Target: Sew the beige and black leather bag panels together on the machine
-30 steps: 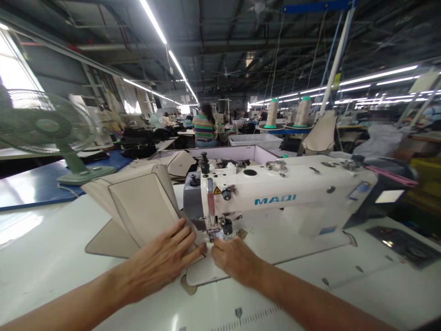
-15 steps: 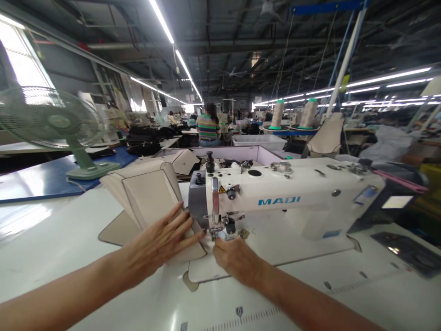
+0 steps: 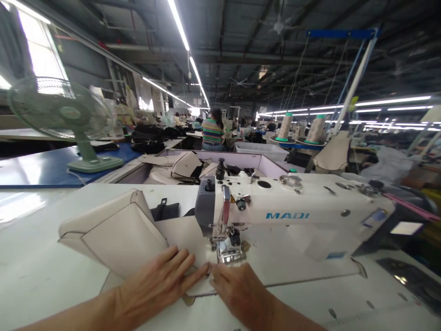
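Note:
A cream leather-like bag piece with dark edges stands folded on the sewing table, left of the needle. Its flat panel runs in beside the presser foot of a white sewing machine. My left hand lies on the lower part of the piece, fingers stretched toward the needle area and pressing down. Just in front of the presser foot, my right hand pinches the edge of the piece, its fingertips near those of the left. The pinched edge is mostly hidden by the fingers.
Behind the machine stands a lilac-walled bin with cream and black pieces. A black strap piece with a buckle lies behind the bag piece. A green fan stands on a blue table at left. Thread cones rise behind; a person stands farther off.
The bag piece has swung down and left, tipping away from the machine head and uncovering the black strap piece. Both hands stay close to the needle. The camera view has shifted slightly.

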Available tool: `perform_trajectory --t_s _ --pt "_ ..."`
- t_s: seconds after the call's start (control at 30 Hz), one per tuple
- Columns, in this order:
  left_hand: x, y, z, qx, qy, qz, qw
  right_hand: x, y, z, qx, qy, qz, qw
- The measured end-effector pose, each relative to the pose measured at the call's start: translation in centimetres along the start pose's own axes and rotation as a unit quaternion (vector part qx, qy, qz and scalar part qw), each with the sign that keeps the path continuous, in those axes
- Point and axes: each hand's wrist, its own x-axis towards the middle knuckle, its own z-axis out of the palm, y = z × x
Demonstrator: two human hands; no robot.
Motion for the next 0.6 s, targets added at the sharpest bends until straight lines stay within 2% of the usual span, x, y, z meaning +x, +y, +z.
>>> perform_trajectory --t_s 0.1,0.27,0.6 --pt "0.3 -0.1 0.2 -0.016 -0.002 0.006 1.0 -0.4 -0.3 0.8 0.003 0.023 0.025 0.999" --pt "0.5 -0.7 0.8 -0.029 0.006 0.002 1.0 -0.2 -0.1 1.9 -0.04 0.044 0.027 0.998" --pt "1.4 -2.0 1.4 -0.023 0.007 -0.004 1.0 0.5 0.5 2.3 -0.031 0.053 0.046 0.997"
